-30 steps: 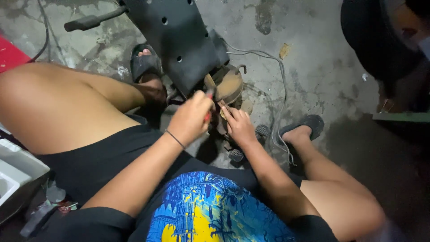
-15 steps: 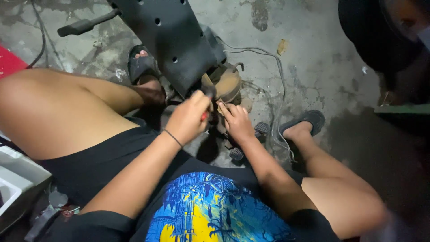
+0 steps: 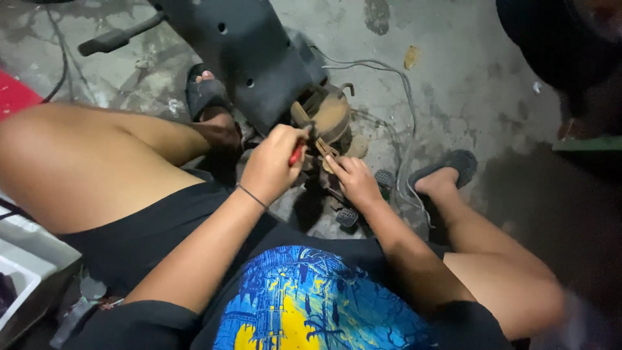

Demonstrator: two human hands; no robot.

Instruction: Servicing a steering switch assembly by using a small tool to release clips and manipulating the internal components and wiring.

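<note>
Red-handled tool, slim and smooth, sits clenched in the left hand, its tip meeting a rusty, rounded metal drum low on the concrete floor. The right hand curls its fingers against small brown parts just below that drum; whether it grips them I cannot tell. Behind the drum leans a matte black plastic panel with round holes, and grey cables loop over the rough, stained floor.
</note>
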